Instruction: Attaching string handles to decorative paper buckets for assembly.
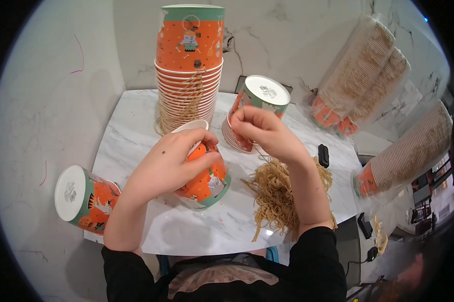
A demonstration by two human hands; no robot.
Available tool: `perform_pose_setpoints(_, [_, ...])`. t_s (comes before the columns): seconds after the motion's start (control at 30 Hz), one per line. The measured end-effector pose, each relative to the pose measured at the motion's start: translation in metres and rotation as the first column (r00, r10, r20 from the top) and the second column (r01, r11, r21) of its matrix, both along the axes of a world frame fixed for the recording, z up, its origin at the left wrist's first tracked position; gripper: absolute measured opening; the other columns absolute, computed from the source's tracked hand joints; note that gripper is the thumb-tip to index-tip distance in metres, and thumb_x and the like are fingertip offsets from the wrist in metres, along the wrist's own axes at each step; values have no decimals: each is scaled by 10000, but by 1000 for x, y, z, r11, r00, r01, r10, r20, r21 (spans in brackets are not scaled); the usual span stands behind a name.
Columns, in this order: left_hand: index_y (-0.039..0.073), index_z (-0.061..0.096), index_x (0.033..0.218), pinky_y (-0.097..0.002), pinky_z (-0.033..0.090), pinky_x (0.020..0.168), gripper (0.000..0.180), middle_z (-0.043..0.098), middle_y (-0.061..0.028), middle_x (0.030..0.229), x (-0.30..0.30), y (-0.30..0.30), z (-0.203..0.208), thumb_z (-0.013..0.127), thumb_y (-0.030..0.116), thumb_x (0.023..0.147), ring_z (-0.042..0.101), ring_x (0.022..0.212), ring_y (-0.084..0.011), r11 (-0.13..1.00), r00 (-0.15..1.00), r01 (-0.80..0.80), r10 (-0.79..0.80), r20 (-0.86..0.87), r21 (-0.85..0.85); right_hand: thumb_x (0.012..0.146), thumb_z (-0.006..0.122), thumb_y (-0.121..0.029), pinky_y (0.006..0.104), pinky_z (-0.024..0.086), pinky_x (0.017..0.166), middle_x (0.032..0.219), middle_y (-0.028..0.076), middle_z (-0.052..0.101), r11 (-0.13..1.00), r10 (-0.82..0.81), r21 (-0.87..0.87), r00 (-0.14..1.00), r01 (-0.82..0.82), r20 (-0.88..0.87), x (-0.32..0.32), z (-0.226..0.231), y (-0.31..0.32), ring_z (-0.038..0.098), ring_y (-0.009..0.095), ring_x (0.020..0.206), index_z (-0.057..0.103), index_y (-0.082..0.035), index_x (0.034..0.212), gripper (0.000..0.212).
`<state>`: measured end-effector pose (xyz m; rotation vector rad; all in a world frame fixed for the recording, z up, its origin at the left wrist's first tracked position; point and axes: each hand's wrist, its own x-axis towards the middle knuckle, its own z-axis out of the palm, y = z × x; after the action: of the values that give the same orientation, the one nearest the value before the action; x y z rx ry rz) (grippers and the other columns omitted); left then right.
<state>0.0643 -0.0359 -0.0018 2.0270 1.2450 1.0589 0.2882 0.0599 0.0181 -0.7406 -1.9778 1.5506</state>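
Observation:
My left hand (169,160) grips an orange paper cup (212,178) with a green band at its base. The fingers reach over its white rim and the thumb presses on the outer wall; the cup leans, rim away from me. My right hand (257,128) is raised to the right of that cup, its fingers pinched together. A thin strand of twine shows just below these fingers, above a tangled heap of tan twine (277,194). My right forearm hides part of the heap.
A tall stack of nested orange cups (189,90), twine strands hanging down its side, stands at the back. Upside-down cups sit behind my right hand (268,90) and at the left edge (93,199). Bagged cup sleeves (360,75) lean at right, near a small black object (323,156).

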Motion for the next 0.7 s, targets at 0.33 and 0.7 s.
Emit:
perform_pose_setpoints(0.33, [-48, 673, 1030, -337, 519, 734, 297, 700, -107, 860, -9, -11, 24, 688, 224, 912, 649, 765, -188, 972, 993, -38, 62, 97, -230, 994, 634, -165, 205, 448, 659, 846, -39, 613, 985, 109, 145, 987, -92, -114, -69, 39, -28, 550, 23, 758, 619, -18, 981, 149])
perform_pose_setpoints(0.7, [-38, 676, 934, -330, 522, 793, 350, 706, -95, 839, -20, 0, 20, 499, 240, 1053, 650, 796, -172, 977, 993, 46, -21, 119, -208, 989, 648, -148, 169, 388, 622, 866, -73, 575, 977, -101, 178, 988, 120, -116, -32, 8, -12, 488, -15, 746, 616, -31, 976, 122])
